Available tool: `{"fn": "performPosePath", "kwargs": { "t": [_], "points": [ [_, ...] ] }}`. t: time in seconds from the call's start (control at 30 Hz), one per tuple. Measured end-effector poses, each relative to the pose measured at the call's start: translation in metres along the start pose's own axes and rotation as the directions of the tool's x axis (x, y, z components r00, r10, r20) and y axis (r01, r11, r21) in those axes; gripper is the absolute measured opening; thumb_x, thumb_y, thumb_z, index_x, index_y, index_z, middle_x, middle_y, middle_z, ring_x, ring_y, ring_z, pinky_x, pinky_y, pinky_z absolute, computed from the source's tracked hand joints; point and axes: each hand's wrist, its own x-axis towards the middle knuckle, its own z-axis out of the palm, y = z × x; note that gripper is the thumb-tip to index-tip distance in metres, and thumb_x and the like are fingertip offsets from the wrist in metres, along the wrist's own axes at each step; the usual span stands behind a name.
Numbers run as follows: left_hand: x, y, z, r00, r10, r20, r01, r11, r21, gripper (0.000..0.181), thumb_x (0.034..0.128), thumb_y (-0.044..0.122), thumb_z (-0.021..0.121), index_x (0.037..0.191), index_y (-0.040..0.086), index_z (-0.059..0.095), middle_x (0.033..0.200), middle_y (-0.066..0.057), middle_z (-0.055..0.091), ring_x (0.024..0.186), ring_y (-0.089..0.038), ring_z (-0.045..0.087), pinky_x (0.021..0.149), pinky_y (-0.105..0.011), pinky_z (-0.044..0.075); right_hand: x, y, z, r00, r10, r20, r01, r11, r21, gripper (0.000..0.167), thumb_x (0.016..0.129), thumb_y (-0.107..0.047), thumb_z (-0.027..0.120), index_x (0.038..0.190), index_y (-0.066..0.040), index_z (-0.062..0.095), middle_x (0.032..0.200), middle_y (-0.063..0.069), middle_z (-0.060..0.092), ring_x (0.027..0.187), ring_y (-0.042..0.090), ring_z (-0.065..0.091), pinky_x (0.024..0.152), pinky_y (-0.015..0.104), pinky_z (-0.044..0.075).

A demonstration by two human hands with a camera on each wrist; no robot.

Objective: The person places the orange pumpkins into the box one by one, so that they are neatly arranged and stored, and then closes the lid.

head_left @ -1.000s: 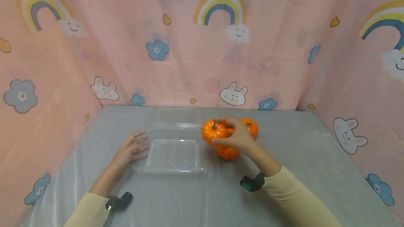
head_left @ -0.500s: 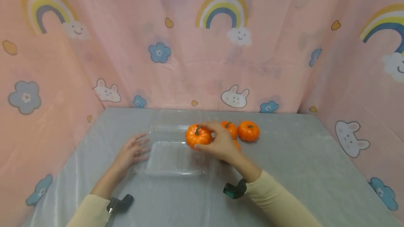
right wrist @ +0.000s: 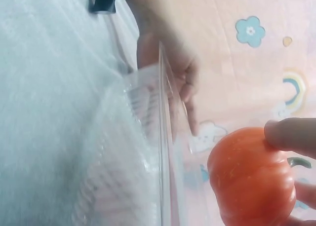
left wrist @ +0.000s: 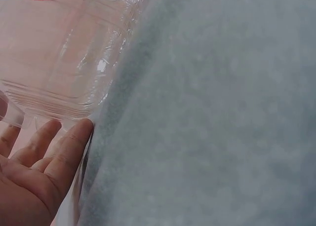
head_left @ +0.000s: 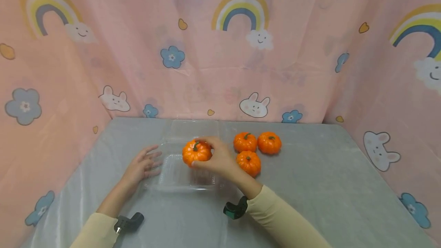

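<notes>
A squat, ribbed pumpkin (head_left: 195,154), glossy orange with a short green stem, is raised over the clear plastic container (head_left: 172,172), gripped between the thumb and fingers of the right hand (head_left: 222,159). The left hand (head_left: 139,168) has its fingers loosely extended and slightly apart at the container's left edge; whether they touch it, I cannot tell. Three similar pumpkins (head_left: 249,163) cluster on the grey tabletop (head_left: 310,171) to the right. A pink curtain (head_left: 206,81) printed with rainbows, flowers and rabbits encloses the back and sides. The container's far section is faint, and the right wrist view cuts off most of the right hand.
</notes>
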Motion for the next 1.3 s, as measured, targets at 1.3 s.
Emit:
{"fn": "performPosePath", "kwargs": {
  "t": [1.3],
  "points": [
    [-0.002,0.002,-0.003,1.0,0.009,0.002,-0.009,0.998,0.065,0.052,0.099,0.013,0.038,0.15,0.013,0.028,0.15,-0.023,0.039,0.121,-0.035,0.055,0.089,-0.031,0.055,0.012,-0.016,0.08,0.98,0.037,0.193,-0.025,0.998,-0.064,0.057,0.071,-0.029,0.081,0.122,-0.016,0.059,0.113,-0.001,0.061,0.097,0.011,0.056,0.081,0.024,0.051]
  ]
}}
